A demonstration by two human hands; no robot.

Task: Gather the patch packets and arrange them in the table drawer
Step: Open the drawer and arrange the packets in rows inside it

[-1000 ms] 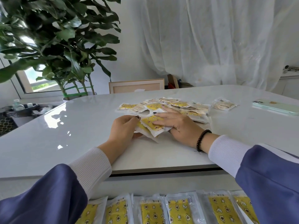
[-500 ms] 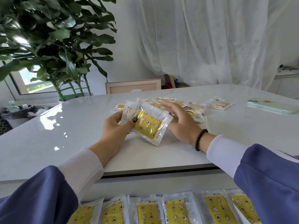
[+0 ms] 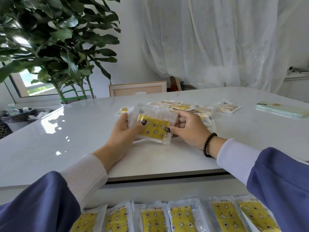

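A small stack of clear patch packets with yellow printed patches is held just above the white table. My left hand grips its left end, thumb on top. My right hand pinches its right end. Behind my hands lies a loose pile of more packets, and one separate packet sits further right. At the bottom of the view, several packets lie in a row side by side in the open drawer.
A pale green phone lies on the table at the far right. A large potted plant stands behind the table's left side, a framed board leans behind the far edge, and white curtains hang at the back.
Both hands picked the packets off the table and lifted them; since half a second ago the stack has turned flatter and my right hand has taken hold of its right end.
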